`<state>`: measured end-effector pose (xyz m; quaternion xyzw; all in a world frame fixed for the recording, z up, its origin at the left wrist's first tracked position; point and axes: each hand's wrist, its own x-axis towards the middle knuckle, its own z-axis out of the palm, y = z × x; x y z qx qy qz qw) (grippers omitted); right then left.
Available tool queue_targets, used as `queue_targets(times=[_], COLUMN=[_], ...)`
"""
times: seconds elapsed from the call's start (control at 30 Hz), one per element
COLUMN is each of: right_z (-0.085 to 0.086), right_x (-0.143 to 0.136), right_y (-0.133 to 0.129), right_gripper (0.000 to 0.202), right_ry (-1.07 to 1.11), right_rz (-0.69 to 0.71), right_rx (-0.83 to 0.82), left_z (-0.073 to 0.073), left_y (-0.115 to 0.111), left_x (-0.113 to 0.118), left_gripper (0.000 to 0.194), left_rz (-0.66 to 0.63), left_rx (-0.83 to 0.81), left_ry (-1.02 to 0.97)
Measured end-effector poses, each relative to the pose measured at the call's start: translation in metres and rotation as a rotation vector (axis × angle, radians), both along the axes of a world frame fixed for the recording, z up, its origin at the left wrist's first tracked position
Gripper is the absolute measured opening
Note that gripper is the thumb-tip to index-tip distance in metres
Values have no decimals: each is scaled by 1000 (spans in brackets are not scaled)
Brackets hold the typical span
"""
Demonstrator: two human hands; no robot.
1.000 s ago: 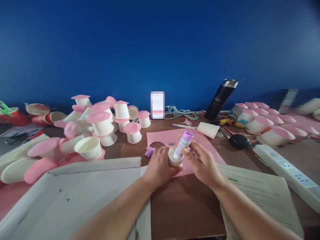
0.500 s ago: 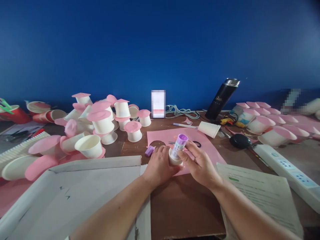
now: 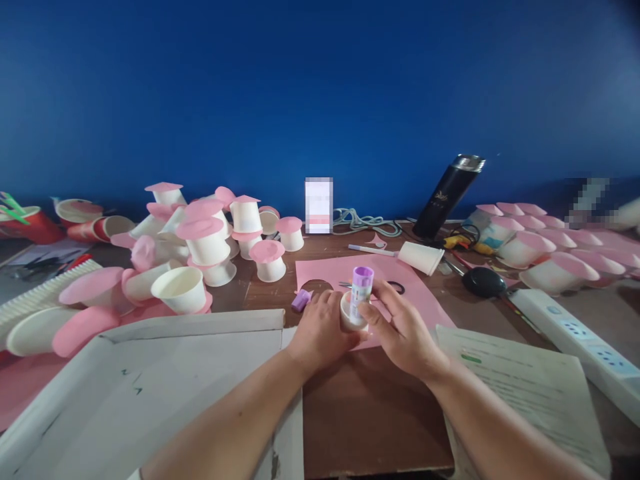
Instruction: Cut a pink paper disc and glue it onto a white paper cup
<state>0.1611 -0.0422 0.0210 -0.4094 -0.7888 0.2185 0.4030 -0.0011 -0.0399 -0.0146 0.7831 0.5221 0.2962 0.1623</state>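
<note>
My left hand [image 3: 324, 328] is wrapped round a white paper cup [image 3: 346, 316], whose round end faces up. In my right hand [image 3: 406, 328] is a purple and white glue stick [image 3: 361, 293], pinched upright with its lower end against the top of the cup. Its purple cap [image 3: 301, 300] lies on the table just left of my left hand. Under and behind both hands is a sheet of pink paper [image 3: 320, 270], with scissors [image 3: 397, 287] on it, partly hidden by my right hand.
White cups with pink discs [image 3: 203, 240] are piled at left, and more [image 3: 530, 247] stand at right. A black flask [image 3: 445, 197] leans at the back. A power strip [image 3: 575, 333], a printed sheet [image 3: 520, 387] and a white board [image 3: 190, 373] flank my arms.
The glue stick has swung from a rightward tilt to nearly upright over the cup. My left hand keeps its hold on the cup.
</note>
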Motion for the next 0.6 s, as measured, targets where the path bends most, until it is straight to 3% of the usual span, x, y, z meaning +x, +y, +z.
queue_targets(times=[0.13, 0.33, 0.6], right_z=[-2, -4, -4], right_x=[0, 0, -3], right_y=[2, 0, 2], right_gripper=[28, 28, 26], right_ry=[-30, 132, 54], right_rz=[-118, -47, -198], right_rx=[121, -56, 117], left_z=[0, 0, 0], left_y=[0, -1, 0], left_x=[0, 1, 1], left_gripper=[40, 46, 47], left_rz=[9, 8, 23], left_rx=[11, -3, 8], left_ry=[-22, -19, -15])
